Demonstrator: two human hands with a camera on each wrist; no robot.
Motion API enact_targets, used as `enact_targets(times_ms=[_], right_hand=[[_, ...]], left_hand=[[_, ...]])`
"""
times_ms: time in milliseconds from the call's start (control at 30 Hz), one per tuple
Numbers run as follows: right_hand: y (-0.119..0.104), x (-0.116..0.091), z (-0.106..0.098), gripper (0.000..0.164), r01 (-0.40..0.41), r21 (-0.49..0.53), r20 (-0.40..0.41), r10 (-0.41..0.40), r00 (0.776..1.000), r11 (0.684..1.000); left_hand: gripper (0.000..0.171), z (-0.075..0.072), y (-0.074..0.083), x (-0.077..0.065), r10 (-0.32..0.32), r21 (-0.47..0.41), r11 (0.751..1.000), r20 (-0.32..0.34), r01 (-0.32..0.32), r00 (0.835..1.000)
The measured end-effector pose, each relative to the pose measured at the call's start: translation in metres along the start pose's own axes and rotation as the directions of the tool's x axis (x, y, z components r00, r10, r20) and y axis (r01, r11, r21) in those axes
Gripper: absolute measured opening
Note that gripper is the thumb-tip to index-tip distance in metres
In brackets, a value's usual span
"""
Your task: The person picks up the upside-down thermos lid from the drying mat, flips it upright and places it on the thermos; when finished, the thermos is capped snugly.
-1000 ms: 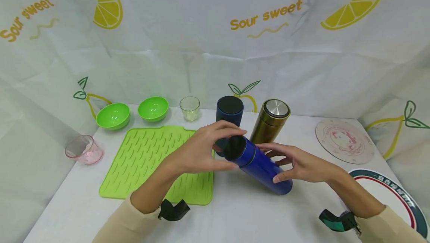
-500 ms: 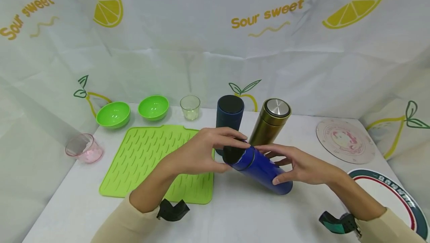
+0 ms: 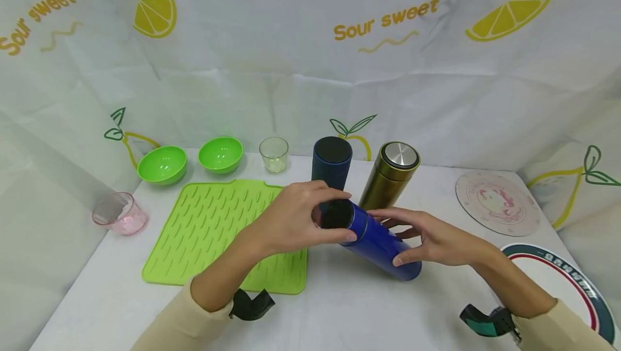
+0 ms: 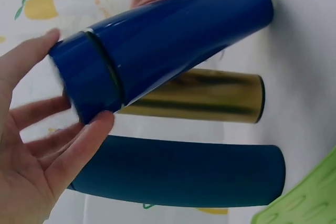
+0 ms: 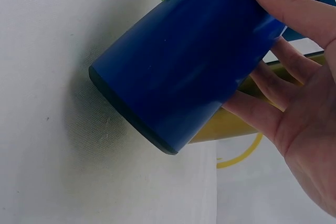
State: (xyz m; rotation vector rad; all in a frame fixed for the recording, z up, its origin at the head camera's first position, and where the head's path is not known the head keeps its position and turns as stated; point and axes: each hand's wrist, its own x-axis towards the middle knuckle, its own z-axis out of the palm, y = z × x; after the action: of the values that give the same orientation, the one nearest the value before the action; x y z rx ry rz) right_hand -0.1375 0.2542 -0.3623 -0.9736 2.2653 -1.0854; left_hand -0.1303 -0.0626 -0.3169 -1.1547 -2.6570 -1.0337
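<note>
A shiny blue thermos (image 3: 378, 251) tilts over the white table, its dark-topped cap end up and to the left. My left hand (image 3: 296, 221) grips the cap (image 4: 92, 77) from the left, the thumb on the near side and the fingers over the far side. Around the lower body curls my right hand (image 3: 436, 238), thumb in front and fingers behind. In the right wrist view the black-edged base of the blue thermos (image 5: 178, 51) hangs close over the table. Just behind stand a dark navy bottle (image 3: 331, 170), partly hidden by my left hand, and a gold thermos (image 3: 388, 181) with a silver lid.
A green ridged mat (image 3: 218, 232) lies left of the thermos. Behind it are two green bowls (image 3: 162, 165) and a clear glass (image 3: 274, 155). A pink glass (image 3: 121, 213) is at far left. A pink round mat (image 3: 498, 204) and a rimmed white plate (image 3: 538, 275) lie right.
My left fingers and thumb have shifted around the cap, dipping lower with the cap end and then coming back up, the thumb now against its near side. My right hand has stayed in place.
</note>
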Motion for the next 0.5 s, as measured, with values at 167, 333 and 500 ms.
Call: enact_targets(times_ms=[167,333,500], right_hand=[[0.0001,0.0001,-0.0001,0.078,-0.008,0.004,-0.003,0.008,1.0,1.0],[-0.0004,0.0007,0.0003,0.078,-0.001,0.004,-0.002,0.001,1.0,1.0],[-0.0001,0.0022,0.0009,0.077,-0.001,0.013,0.004,0.001,1.0,1.0]], left_hand=[[0.054,-0.0089,-0.0022,-0.001,0.112,-0.144,0.985,0.133,-0.092,0.985],[0.06,-0.0085,-0.0002,-0.0023,0.068,-0.056,0.996,0.094,-0.063,0.993],[0.067,-0.001,0.0042,-0.0014,-0.051,0.117,0.992,-0.021,0.053,0.998]])
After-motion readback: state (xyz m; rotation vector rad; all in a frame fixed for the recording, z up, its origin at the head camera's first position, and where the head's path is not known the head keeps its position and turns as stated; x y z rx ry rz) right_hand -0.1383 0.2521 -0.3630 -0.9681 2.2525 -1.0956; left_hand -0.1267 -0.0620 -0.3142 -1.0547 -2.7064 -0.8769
